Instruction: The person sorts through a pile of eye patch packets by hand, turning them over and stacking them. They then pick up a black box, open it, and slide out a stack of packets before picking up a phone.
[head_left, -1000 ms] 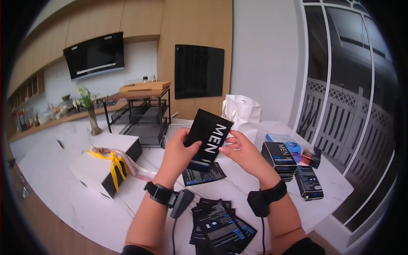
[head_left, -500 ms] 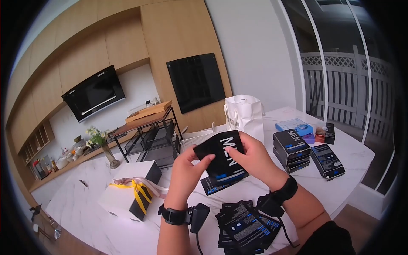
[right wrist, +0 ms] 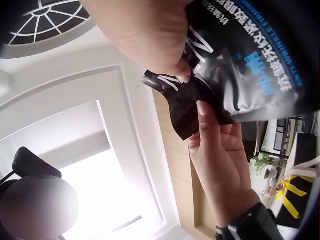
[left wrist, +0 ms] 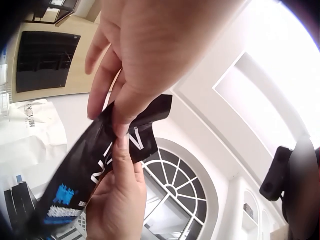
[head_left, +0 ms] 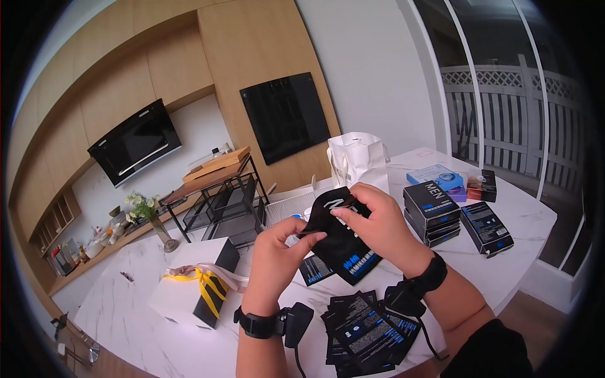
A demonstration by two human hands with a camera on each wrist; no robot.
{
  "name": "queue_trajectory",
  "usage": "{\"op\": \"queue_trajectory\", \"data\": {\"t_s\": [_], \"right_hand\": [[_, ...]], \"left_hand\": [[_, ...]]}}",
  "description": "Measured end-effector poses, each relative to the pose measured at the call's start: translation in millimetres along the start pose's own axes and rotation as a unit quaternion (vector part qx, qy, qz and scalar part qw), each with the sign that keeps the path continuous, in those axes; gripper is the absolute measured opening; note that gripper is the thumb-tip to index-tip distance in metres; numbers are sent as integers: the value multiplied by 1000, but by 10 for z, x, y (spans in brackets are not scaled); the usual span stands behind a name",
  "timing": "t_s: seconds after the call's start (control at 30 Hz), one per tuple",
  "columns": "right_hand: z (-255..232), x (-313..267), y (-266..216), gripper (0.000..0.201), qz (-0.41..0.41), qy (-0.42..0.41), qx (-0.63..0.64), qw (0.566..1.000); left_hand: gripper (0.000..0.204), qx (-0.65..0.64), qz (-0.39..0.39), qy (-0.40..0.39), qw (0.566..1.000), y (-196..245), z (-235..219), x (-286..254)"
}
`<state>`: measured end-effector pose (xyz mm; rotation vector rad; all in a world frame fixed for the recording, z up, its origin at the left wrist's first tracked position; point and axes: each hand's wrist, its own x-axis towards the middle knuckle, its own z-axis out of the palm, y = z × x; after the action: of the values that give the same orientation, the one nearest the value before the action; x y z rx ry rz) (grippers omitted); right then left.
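Both hands hold a black sachet (head_left: 343, 249) with white and blue print above the table. The left hand (head_left: 277, 255) pinches its upper left corner between thumb and fingers. The right hand (head_left: 384, 223) grips the top right part, thumb on the front. The sachet's upper edge is bent and folded between them, as the right wrist view shows of the sachet (right wrist: 235, 75). Below the hands several similar sachets (head_left: 368, 334) lie fanned in a pile, and another sachet (head_left: 315, 269) lies partly behind the held one.
A white box (head_left: 186, 290) with yellow and pink ribbon stands at the left. Stacked black boxes (head_left: 432, 208), a single black box (head_left: 485, 228) and a blue box (head_left: 433, 177) are at the right. Behind the hands stand a white paper bag (head_left: 359, 160) and a black rack (head_left: 217, 205).
The held sachet has tilted, and its top, flat a second ago, is now bent between the hands. The right hand has moved up over the sachet's front. The head view has turned and tilted.
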<state>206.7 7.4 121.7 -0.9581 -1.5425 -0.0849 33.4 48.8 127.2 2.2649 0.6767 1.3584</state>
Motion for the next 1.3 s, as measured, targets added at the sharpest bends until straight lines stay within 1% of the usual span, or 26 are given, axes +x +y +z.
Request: {"op": "queue_trajectory", "data": {"t_s": [0.07,0.1,0.13,0.2,0.23,0.27,0.3,0.33,0.4,0.47,0.53,0.6,0.67,0.73,0.8,0.83,0.9,0.93,1.0,1.03,1.07,1.13,1.17,1.2,1.27,1.3], "right_hand": [[0,-26,-85,18,43,-17,43,998],[30,-37,-59,16,-16,-25,50,998],[70,-49,-42,15,-59,-49,92,993],[98,-81,-104,15,-73,-61,84,992],[89,-79,-117,15,-72,-61,84,992],[66,-71,-122,16,-43,-33,44,998],[41,-57,-118,17,-14,-6,3,1000],[18,-39,-96,18,20,4,24,1000],[53,-30,27,18,38,0,87,995],[92,-45,38,18,26,11,91,995],[116,-55,9,19,14,23,96,995],[100,-55,-70,21,62,-5,207,976],[98,-58,-75,23,63,-13,203,977],[106,-64,-36,23,98,-45,190,976],[117,-64,5,23,89,-31,180,979],[121,-62,15,23,79,-18,171,982],[123,-54,-31,23,82,-3,197,977],[129,-53,-48,23,85,13,222,971],[138,-67,-28,19,86,3,241,967],[119,-75,-29,17,53,-30,193,979],[106,-83,-34,16,21,-62,144,987],[116,-83,-53,17,7,-48,150,988],[112,-68,-35,17,17,-15,154,988],[105,-49,-17,18,27,18,158,987],[88,-27,12,18,31,29,149,988],[100,-28,15,19,41,40,177,982]], "left_hand": [[15,-9,-14,14,1000,-56,-1,19],[14,-46,-19,50,997,-116,0,41],[14,-83,-24,87,992,-138,-7,54],[13,-70,-38,82,993,-78,-52,33],[13,-30,-30,62,997,-59,-70,25],[13,9,-23,43,999,-54,-82,17],[15,-48,-8,15,999,-82,-67,8],[15,-49,-9,16,999,-64,-52,0],[17,-88,-34,-21,995,-19,-24,-13],[19,-93,-24,-20,995,-62,-7,-6],[21,-226,-59,25,972,-95,-17,7],[23,-229,-53,29,972,-111,-44,33],[23,-265,-38,74,961,-86,-39,39],[22,-240,-46,70,967,-129,-55,45],[26,-279,-8,76,957,-108,-6,61],[26,-279,-8,76,957,-113,16,63],[24,-221,-15,41,974,-160,54,69],[24,-222,-16,42,974,-205,45,69],[20,-154,-61,39,985,-287,18,73],[15,-164,-47,62,983,-277,33,80],[15,-164,-47,62,983,-281,22,78],[16,-159,-41,52,985,-263,-24,75],[16,-129,-42,51,989,-180,-48,33],[16,-129,-42,51,989,-138,-47,19],[16,-147,-28,-10,989,-88,-13,6],[16,-133,-35,6,991,-72,25,-1]]}}
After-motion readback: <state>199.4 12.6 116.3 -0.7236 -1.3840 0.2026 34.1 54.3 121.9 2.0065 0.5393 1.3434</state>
